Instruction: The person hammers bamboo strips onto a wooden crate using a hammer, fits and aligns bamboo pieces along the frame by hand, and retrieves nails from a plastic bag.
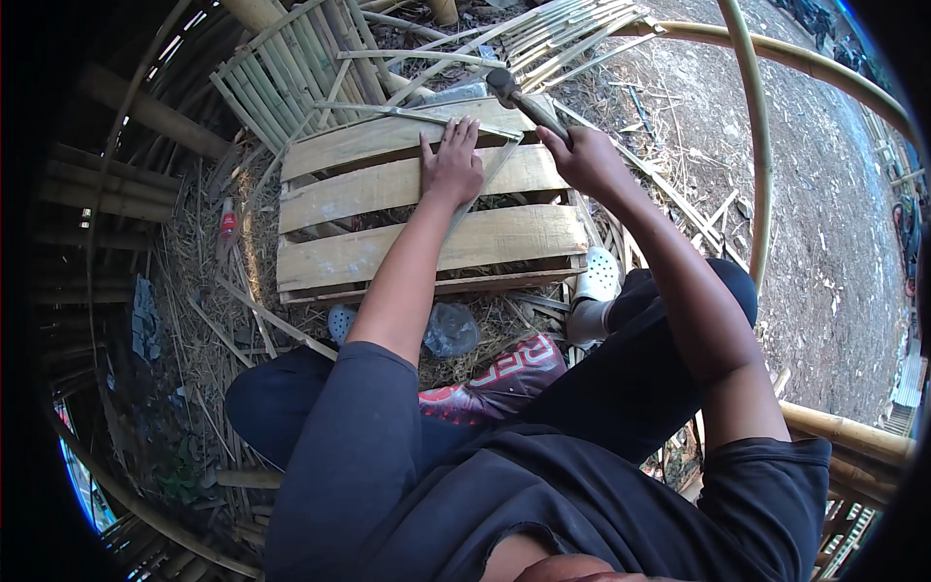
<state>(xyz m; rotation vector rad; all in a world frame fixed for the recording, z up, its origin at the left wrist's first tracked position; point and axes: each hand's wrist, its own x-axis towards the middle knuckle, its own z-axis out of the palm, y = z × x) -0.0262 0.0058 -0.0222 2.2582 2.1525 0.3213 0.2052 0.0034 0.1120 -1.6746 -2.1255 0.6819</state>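
Note:
A slatted wooden crate [485, 241] lies in front of me, with gaps between its pale boards. My left hand [452, 165] rests on top, fingers stretched out and lying over a thin bamboo strip [400, 113] near the far board. This strip meets a second bamboo strip [499, 171] at an angle, close to the crate's far right part. My right hand [585, 160] is closed around the handle of a hammer [533, 107]. The hammer is raised above the far right corner, its head toward the upper left.
Bamboo slat panels [281, 78] and a fan of split bamboo [572, 39] lie beyond the crate. A curved bamboo pole [753, 145] stands on the right. A red-labelled bottle [228, 221] lies left. A clear plastic bag [451, 330] and a white clog [598, 274] sit near the crate's front.

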